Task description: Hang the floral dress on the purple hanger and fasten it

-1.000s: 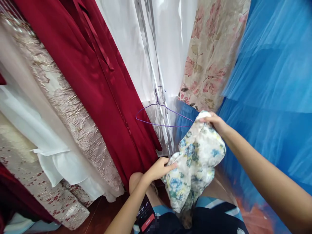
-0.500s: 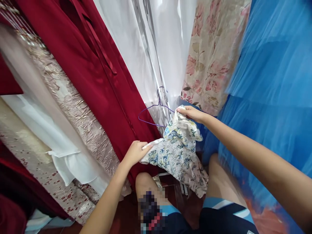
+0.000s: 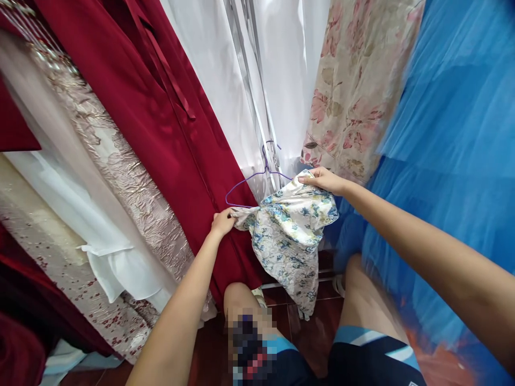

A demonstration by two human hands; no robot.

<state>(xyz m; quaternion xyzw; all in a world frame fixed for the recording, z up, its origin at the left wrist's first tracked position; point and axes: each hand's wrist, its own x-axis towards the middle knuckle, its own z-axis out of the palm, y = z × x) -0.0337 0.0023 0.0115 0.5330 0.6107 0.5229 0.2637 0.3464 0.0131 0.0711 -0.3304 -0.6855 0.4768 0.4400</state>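
A white garment with a blue and yellow flower print (image 3: 287, 230) hangs stretched between my two hands. My left hand (image 3: 223, 221) is closed on its left upper corner, in front of the dark red cloth. On the other side, my right hand (image 3: 325, 180) pinches the upper right edge between thumb and fingers. Just behind the garment's top is a purple wire hanger (image 3: 243, 185), its hook by the white metal poles. The hanger's right arm passes behind the cloth, so I cannot tell whether it is inside the garment.
Long garments hang all around: a dark red one (image 3: 161, 139), a pink-flowered one (image 3: 346, 102), a blue tulle one (image 3: 450, 118) and pale embossed cloth (image 3: 132, 182). White metal poles (image 3: 259, 102) stand in the middle. My knees flank the dark red tiled floor (image 3: 281, 321).
My left hand has moved up and slightly left, and my right hand slightly right. The garment is spread wider and its lower end has swung left.
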